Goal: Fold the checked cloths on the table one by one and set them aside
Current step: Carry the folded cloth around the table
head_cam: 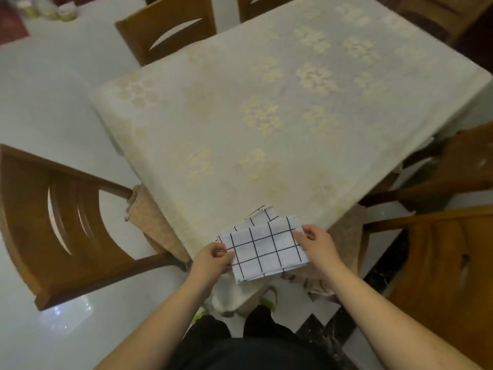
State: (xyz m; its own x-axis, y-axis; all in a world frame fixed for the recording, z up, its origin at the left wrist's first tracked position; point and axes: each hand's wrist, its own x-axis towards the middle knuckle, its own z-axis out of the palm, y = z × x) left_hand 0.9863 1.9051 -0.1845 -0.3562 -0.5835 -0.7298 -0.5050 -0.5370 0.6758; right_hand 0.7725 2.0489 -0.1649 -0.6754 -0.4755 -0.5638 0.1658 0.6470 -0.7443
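Head view: left hand (pixel 214 256) and right hand (pixel 310 240) pinch the folded checked cloth (pixel 266 249) between them; next, probably setting it aside on the desk (pixel 266 102).

Matt checked cloth (pixel 266 247), wooden chair (pixel 53 222), glossy floor (pixel 53 102)

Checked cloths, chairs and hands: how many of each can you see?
Checked cloths: 2, the top cloth held by both hands and the cloth underneath
Wooden chairs: 5, counting partly visible ones, such as the nearest left chair
Hands: 2, left hand and right hand
Total: 9
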